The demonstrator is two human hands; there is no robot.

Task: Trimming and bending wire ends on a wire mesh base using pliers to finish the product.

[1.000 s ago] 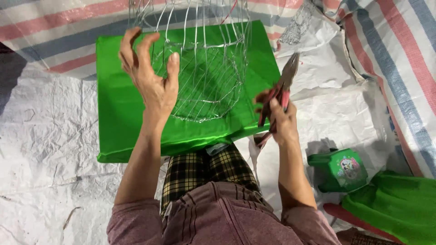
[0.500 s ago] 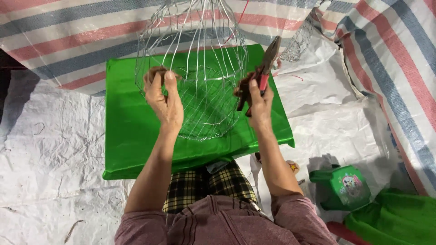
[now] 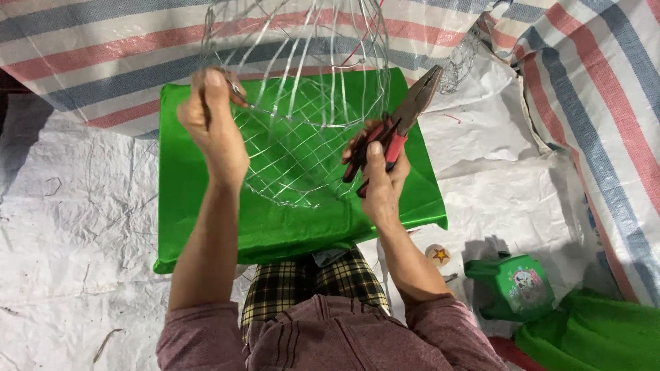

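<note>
A person seated on the ground holds a wire basket frame [image 3: 295,103] up between both raised hands, above a bright green sheet [image 3: 206,206] spread just beyond the knees. The left hand [image 3: 213,130] is clenched around the frame's rim on its near left side, fingers curled over the thin wires. The right hand [image 3: 381,175] is closed around the red handles of a pair of pliers [image 3: 395,127], whose dark jaws point up and away, lying right beside the frame's right edge; whether the jaws bite a wire cannot be told. The frame is an open cage of silvery wires, with curved ribs and a grid bottom. It holds nothing, and the green sheet shows through it.

Behind the hands hangs a striped tarpaulin [image 3: 103,48] in red, blue and white, which also runs down the far right side. A white plastic groundsheet [image 3: 69,206] covers the floor to the left of and below the left arm. Below and to the right of the right forearm sits a small green plastic container [image 3: 515,285] with a picture sticker on its side; what it holds cannot be seen. Between it and the right arm lies a small round token bearing a star [image 3: 438,255]. More green fabric [image 3: 591,336] is bunched at the lower right, just beside the container.
</note>
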